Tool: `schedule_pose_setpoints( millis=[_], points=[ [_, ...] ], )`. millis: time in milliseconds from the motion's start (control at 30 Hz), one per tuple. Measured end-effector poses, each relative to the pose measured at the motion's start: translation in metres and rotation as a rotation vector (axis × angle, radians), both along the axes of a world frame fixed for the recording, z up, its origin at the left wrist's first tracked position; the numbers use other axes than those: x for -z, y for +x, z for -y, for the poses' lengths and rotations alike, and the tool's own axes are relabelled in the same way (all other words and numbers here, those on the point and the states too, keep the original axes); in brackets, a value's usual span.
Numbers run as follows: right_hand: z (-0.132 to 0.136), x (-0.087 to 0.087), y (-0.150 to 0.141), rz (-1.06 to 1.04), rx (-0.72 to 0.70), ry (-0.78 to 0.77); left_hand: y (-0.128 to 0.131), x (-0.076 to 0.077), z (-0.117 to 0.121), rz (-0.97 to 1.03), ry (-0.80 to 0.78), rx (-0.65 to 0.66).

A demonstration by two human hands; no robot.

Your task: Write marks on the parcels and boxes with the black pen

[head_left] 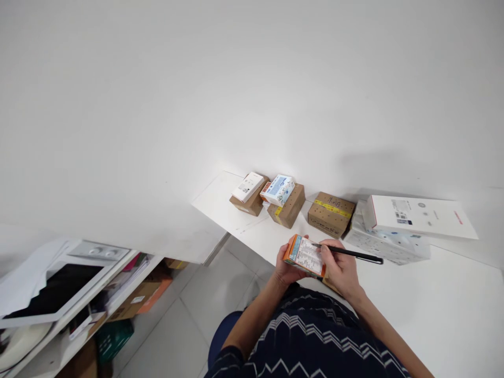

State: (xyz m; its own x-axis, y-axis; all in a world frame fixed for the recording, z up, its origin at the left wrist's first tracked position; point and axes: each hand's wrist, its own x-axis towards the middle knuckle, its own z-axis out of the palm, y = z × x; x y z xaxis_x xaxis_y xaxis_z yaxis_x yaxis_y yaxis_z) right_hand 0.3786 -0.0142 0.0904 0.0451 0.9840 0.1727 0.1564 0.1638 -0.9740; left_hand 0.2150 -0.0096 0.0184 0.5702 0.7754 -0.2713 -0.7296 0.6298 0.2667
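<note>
My left hand (286,269) is closed around a small orange, blue and white carton (307,255), with its printed white side turned up. In my right hand (342,269) is a black pen (358,255), pinched between thumb and fingers. The pen's tip points left and lies over the carton's printed face; whether it touches, I cannot tell. Both hands are close together in front of my body, above the near edge of the white table (397,294). Part of a brown item shows beneath my right hand, mostly hidden.
Along the wall stand brown cardboard boxes (333,214), some topped by small cartons (280,190). Farther right, a long white box (423,216) rests on a patterned white box (388,244). At lower left, a microwave (66,286) with papers on it stands on a cluttered shelf unit (71,349).
</note>
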Motion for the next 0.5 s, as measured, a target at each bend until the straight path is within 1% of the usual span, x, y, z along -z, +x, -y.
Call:
schedule_pose_setpoints(
  millis=[67, 100, 133, 167, 200, 233, 267, 333, 400, 500],
  points=[
    [-0.004, 0.008, 0.003, -0.105, 0.065, -0.042, -0.002, 0.002, -0.001, 0.004, 0.011, 0.008],
    [-0.007, 0.014, 0.007, -0.126, 0.09, -0.071, -0.004, 0.002, -0.002, 0.002, 0.011, 0.003],
    [-0.01, 0.022, 0.012, -0.095, 0.104, -0.109, -0.006, 0.003, -0.003, -0.001, 0.009, -0.006],
    [-0.014, 0.032, 0.018, 0.015, 0.093, -0.162, -0.009, 0.004, -0.003, -0.006, 0.003, -0.018],
    [-0.019, 0.044, 0.026, 0.173, 0.064, -0.22, -0.012, 0.006, -0.004, -0.011, -0.004, -0.032],
    [-0.023, 0.057, 0.034, 0.403, 0.004, -0.292, -0.016, 0.008, -0.004, -0.015, -0.012, -0.046],
    [-0.026, 0.071, 0.042, 0.685, -0.093, -0.391, -0.019, 0.01, -0.004, -0.018, -0.022, -0.057],
    [-0.03, 0.098, 0.057, 0.876, -0.163, -0.494, -0.026, 0.015, -0.005, -0.024, -0.047, -0.075],
    [-0.031, 0.123, 0.069, 0.981, -0.203, -0.571, -0.031, 0.02, -0.005, -0.024, -0.069, -0.096],
    [-0.03, 0.149, 0.081, 1.102, -0.253, -0.654, -0.035, 0.026, -0.004, -0.026, -0.078, -0.125]
  ],
)
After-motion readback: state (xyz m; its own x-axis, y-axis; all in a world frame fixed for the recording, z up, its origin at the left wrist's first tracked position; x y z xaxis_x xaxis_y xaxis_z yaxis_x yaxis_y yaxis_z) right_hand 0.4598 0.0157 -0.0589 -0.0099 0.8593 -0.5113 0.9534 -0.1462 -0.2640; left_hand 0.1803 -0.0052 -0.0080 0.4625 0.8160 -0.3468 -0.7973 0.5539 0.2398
